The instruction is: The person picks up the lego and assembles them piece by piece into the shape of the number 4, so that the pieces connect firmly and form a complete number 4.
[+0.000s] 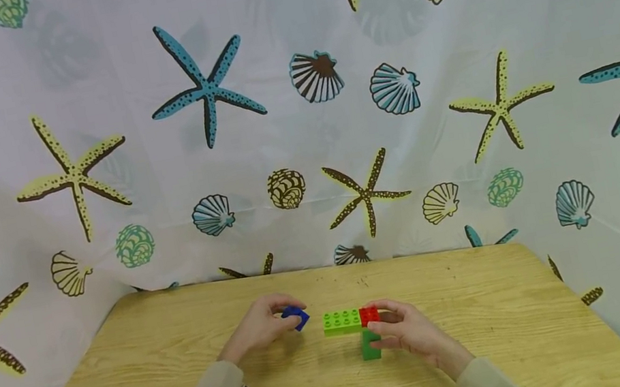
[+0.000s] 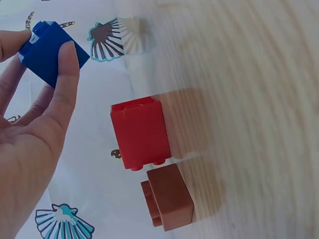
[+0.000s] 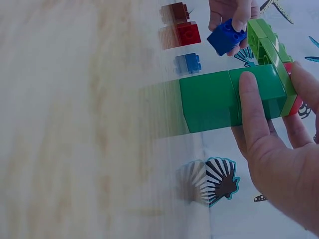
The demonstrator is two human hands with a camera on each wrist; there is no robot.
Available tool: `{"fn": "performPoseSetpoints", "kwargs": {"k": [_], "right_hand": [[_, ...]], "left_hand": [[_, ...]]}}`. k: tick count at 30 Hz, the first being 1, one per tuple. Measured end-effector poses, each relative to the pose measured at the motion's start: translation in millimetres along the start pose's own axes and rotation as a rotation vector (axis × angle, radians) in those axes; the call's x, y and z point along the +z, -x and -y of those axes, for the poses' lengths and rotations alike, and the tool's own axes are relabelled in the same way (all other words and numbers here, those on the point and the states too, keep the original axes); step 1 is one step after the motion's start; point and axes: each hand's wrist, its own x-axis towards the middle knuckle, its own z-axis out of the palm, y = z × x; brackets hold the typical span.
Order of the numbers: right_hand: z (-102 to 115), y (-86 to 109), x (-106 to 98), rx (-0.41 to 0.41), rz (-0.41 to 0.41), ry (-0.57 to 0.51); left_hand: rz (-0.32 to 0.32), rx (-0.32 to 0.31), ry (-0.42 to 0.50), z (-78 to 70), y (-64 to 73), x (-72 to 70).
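Observation:
My left hand (image 1: 261, 326) pinches a blue toy brick (image 2: 47, 52) between thumb and fingers, raised above the table and tilted. To its right stands a block structure: two stacked green bricks (image 3: 209, 102), a long lime-green brick (image 1: 342, 323) on top that overhangs to the left, and a small red brick (image 1: 370, 316) over the column. My right hand (image 1: 412, 334) grips this structure from the right, its thumb lying along the green bricks and its fingers at the far side and the red brick. The blue brick and the lime brick are apart.
On the wooden table (image 1: 483, 329) stand another red brick (image 2: 141, 134), a brown brick (image 2: 171, 196) and a second blue brick (image 3: 189, 63); the left arm and hand hide them in the head view. A cloth printed with sea shells (image 1: 305, 236) hangs behind the table.

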Motion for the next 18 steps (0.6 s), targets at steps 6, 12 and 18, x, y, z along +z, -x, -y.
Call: {"fn": "performPoseSetpoints", "kwargs": {"k": [6,12,18], "right_hand": [[-0.3,-1.6,0.1,-0.005,-0.006,0.002],[-2.3,-2.1,-0.7,-0.003,-0.009,-0.004],[-2.6,-1.7,-1.0,-0.009,-0.005,-0.008]], "left_hand": [[-0.001,-0.070,0.103,-7.1,-0.1,1.6],[0.018,-0.039,0.193,-8.5,1.4,1.1],[-0.005,0.041,0.166,-10.9,0.3,4.3]]}}
